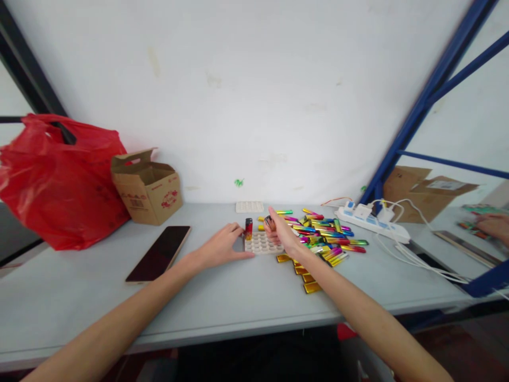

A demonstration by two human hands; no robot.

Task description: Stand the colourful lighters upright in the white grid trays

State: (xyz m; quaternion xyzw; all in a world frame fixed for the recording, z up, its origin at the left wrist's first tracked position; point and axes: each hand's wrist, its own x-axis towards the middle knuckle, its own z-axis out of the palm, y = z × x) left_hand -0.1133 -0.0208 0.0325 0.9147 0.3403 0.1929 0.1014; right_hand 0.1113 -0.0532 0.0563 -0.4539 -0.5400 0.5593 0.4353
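Observation:
A white tray with rows of round holes [260, 245] lies flat on the table in front of me. One red and yellow lighter [248, 230] stands upright at its far left corner. My left hand [225, 245] rests at the tray's left side, thumb and fingers spread, fingertips close to that lighter. Above the tray's right part, my right hand [281, 233] is closed around another lighter [270, 223]; only its dark top end shows. Just right of the tray lies a loose pile of shiny coloured lighters [318, 231], partly hidden by my right hand.
A second white tray [249, 207] sits by the wall. To the left are a phone [159, 254], an opened cardboard box [153, 193] and a red plastic bag [63, 180]. On the right are a power strip [374, 223] with cables and another person's hand [495, 225].

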